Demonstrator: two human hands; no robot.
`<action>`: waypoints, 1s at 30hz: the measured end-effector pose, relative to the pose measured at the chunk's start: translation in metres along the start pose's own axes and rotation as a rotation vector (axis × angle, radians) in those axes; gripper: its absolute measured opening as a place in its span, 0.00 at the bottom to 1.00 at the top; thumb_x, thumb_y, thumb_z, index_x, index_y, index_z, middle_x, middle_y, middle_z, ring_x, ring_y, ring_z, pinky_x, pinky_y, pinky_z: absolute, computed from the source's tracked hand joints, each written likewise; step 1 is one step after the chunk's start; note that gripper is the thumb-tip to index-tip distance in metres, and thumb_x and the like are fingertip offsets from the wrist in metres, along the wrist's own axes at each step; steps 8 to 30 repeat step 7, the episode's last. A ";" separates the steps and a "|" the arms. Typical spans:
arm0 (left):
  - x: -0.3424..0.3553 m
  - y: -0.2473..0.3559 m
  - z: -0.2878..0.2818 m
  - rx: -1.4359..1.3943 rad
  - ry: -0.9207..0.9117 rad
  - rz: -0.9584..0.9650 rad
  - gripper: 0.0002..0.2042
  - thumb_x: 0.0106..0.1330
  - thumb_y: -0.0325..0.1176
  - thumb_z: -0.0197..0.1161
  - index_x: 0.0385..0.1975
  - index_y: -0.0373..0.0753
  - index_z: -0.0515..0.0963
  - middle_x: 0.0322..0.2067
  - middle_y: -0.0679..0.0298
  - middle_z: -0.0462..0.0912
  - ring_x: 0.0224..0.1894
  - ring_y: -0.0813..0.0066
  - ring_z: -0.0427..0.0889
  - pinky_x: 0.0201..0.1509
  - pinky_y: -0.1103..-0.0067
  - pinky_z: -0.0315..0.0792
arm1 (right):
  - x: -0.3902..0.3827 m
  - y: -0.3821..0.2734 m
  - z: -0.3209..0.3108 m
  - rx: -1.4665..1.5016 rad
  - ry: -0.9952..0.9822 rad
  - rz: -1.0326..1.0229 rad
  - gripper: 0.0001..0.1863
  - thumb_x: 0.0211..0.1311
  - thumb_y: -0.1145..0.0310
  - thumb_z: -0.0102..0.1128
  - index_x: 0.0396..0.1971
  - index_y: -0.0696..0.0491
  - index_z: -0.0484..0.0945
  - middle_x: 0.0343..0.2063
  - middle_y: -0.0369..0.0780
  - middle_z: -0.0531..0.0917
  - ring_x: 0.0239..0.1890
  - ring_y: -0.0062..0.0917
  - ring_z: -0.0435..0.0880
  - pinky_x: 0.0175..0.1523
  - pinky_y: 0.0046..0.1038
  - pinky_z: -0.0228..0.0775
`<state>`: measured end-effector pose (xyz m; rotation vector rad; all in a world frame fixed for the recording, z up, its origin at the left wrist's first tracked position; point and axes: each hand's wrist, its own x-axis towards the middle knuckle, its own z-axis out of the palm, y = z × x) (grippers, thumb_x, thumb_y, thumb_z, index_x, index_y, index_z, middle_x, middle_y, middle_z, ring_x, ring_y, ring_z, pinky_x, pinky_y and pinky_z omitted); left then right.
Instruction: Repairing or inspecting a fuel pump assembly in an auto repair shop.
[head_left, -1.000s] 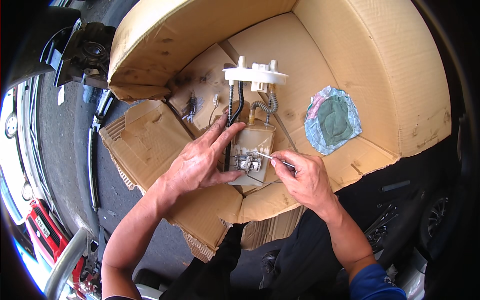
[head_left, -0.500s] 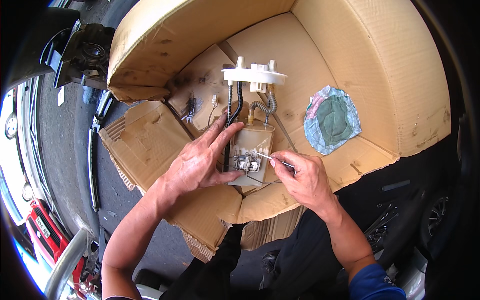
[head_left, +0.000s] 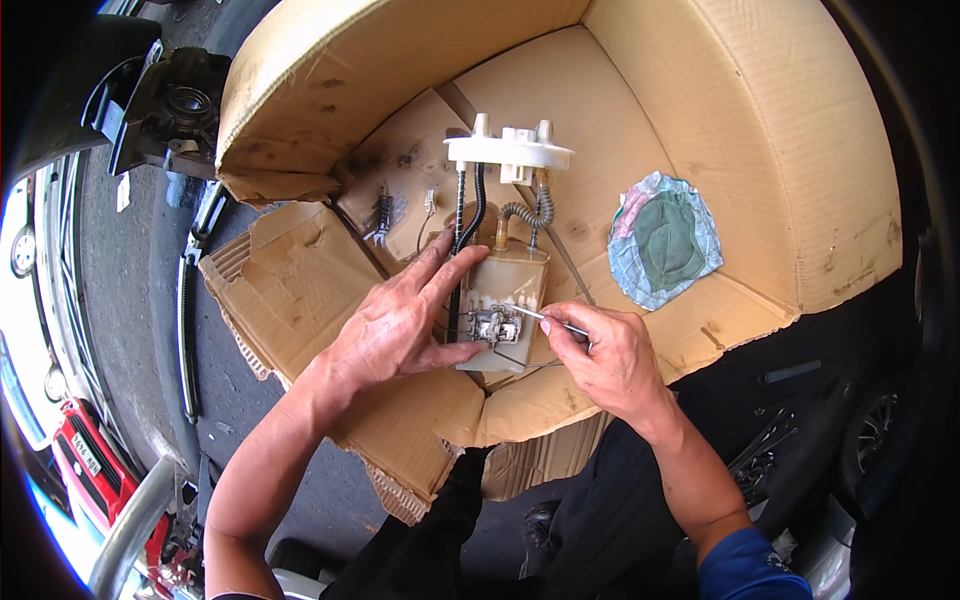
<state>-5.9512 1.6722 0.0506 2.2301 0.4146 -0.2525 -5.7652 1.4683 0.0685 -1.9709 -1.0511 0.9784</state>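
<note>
A fuel pump module [head_left: 485, 270] lies in an opened cardboard box, its white round flange [head_left: 508, 152] at the far end. Black and ribbed hoses and springs join the flange to the cloudy plastic body. My left hand [head_left: 400, 320] steadies the body from its left side, fingers stretched along the edge and thumb at the lower part. In a pinch, my right hand [head_left: 610, 355] holds a thin metal pick [head_left: 550, 319]. Its tip touches or hovers just over the small level sender [head_left: 497, 326] on the body; I cannot tell which.
The cardboard box [head_left: 690, 80] has high walls at the back and right and torn flaps in front. On its floor lie a crumpled blue cloth with a green pad [head_left: 668, 245] and a small wired connector [head_left: 430, 200]. Car parts [head_left: 180, 115] stand at the left.
The pick's tip has shifted very slightly to the right over the level sender. Both hands and the module stay in practically the same place.
</note>
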 end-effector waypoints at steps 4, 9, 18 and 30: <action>0.000 0.001 0.000 0.003 0.001 -0.003 0.48 0.58 0.48 0.82 0.77 0.43 0.62 0.75 0.32 0.61 0.72 0.31 0.71 0.73 0.55 0.73 | 0.000 0.000 0.000 -0.001 -0.008 -0.008 0.04 0.71 0.72 0.68 0.39 0.57 0.85 0.25 0.46 0.87 0.27 0.40 0.89 0.32 0.36 0.78; 0.000 0.001 0.000 0.007 0.002 -0.005 0.48 0.58 0.48 0.82 0.77 0.43 0.62 0.75 0.32 0.61 0.72 0.31 0.71 0.73 0.55 0.74 | 0.000 -0.001 0.000 0.011 -0.021 -0.009 0.04 0.71 0.72 0.68 0.39 0.56 0.85 0.25 0.47 0.87 0.28 0.39 0.89 0.33 0.36 0.78; 0.000 0.001 0.000 0.007 0.002 -0.005 0.48 0.58 0.48 0.82 0.77 0.43 0.62 0.75 0.32 0.61 0.72 0.31 0.71 0.73 0.55 0.74 | 0.000 -0.001 0.000 0.011 -0.021 -0.009 0.04 0.71 0.72 0.68 0.39 0.56 0.85 0.25 0.47 0.87 0.28 0.39 0.89 0.33 0.36 0.78; 0.000 0.001 0.000 0.007 0.002 -0.005 0.48 0.58 0.48 0.82 0.77 0.43 0.62 0.75 0.32 0.61 0.72 0.31 0.71 0.73 0.55 0.74 | 0.000 -0.001 0.000 0.011 -0.021 -0.009 0.04 0.71 0.72 0.68 0.39 0.56 0.85 0.25 0.47 0.87 0.28 0.39 0.89 0.33 0.36 0.78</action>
